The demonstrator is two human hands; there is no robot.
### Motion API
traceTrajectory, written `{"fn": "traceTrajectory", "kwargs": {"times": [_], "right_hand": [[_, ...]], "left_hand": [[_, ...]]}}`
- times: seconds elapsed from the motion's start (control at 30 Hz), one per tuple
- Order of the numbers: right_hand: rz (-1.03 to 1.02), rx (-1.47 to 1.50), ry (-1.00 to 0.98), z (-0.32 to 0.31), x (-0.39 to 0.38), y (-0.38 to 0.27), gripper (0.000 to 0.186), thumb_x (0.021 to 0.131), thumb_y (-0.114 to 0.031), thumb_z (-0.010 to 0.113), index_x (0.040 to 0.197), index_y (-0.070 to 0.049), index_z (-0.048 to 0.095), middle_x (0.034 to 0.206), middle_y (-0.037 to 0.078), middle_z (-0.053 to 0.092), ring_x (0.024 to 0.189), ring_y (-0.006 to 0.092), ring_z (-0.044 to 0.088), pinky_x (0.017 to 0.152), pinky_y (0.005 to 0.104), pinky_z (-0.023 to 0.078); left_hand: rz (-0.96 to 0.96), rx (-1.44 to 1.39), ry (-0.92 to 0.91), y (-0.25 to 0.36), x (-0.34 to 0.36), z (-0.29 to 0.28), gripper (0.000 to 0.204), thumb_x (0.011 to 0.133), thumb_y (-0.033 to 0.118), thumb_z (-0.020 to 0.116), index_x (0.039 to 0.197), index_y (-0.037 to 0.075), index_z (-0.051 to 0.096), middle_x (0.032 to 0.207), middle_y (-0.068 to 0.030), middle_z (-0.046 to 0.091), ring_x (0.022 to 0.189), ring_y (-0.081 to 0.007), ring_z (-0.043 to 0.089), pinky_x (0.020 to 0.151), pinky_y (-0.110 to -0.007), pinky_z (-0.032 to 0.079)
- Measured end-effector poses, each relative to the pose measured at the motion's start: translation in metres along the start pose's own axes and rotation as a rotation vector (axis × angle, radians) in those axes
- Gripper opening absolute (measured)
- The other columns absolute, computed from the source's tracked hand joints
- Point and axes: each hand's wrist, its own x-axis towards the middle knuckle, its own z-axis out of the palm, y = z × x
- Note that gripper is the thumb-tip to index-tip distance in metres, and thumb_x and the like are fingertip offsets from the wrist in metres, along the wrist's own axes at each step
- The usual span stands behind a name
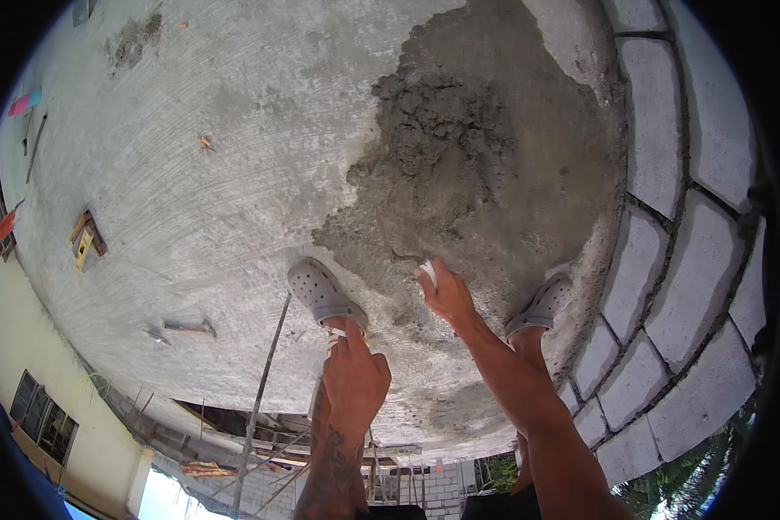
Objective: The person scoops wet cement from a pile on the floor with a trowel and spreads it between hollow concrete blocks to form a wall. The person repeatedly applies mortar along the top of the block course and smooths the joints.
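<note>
My left hand [360, 377] is closed on a slim white object [340, 332], largely hidden by the fingers, just below my left grey clog [319, 293]. My right hand [445, 299] grips a white piece [427, 270], perhaps a handle, at the lower edge of a dark wet mortar patch [546, 130]; whatever extends from it is unclear. A lumpy heap of mortar [442, 121] lies higher in the patch. My right clog [542, 303] stands at the patch's lower right edge.
A concrete surface [191, 191] carries wooden scraps [87, 238], a hammer-like tool [189, 328] and a long rod [264, 381]. A block wall [676, 260] runs along the right. A pale building [9, 329] with a window is at left; scaffolding [373, 477] shows low in view.
</note>
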Motion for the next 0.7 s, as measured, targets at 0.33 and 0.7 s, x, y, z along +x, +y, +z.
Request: {"fn": "traceTrajectory", "kwargs": {"times": [0.33,0.7], "right_hand": [[-0.028,-0.243,0.297,-0.057,0.064,0.051,0.041,0.1,-0.042,0.052,0.113,-0.003,0.053,0.089,0.027,0.069,0.081,0.0479,0.067,0.068,0.0545,0.051],[-0.006,0.198,0.288,0.006,0.095,-0.124,0.041,0.101,-0.039,0.051,0.112,0.0,0.05,0.088,0.03,0.066,0.085,0.0464,0.067,0.072,0.05,0.051]], "left_hand": [[-0.007,-0.106,0.078,-0.019,0.005,-0.005,0.067,0.08,0.009,0.059,0.141,-0.006,0.035,0.104,-0.0278,0.061,0.09,-0.0444,0.063,0.078,-0.053,0.051],[-0.159,-0.243,0.181,-0.062,0.02,-0.031,0.063,0.084,0.006,0.055,0.144,-0.003,0.036,0.123,-0.0298,0.058,0.112,-0.0458,0.058,0.094,-0.05,0.048]]}}
